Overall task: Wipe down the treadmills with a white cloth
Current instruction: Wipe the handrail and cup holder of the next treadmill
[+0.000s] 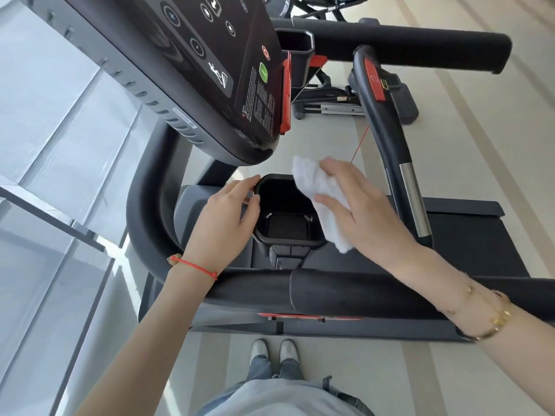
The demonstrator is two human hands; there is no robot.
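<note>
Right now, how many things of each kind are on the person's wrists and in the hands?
Thin red string bracelet, left wrist: 1
Gold metal bracelets, right wrist: 2
Crumpled white cloth, under the right hand: 1
Total: 4

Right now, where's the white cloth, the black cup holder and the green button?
white cloth [312, 187], head view, on its middle fold.
black cup holder [282, 226], head view, on its dark floor inside.
green button [263, 72], head view, on its face.
</note>
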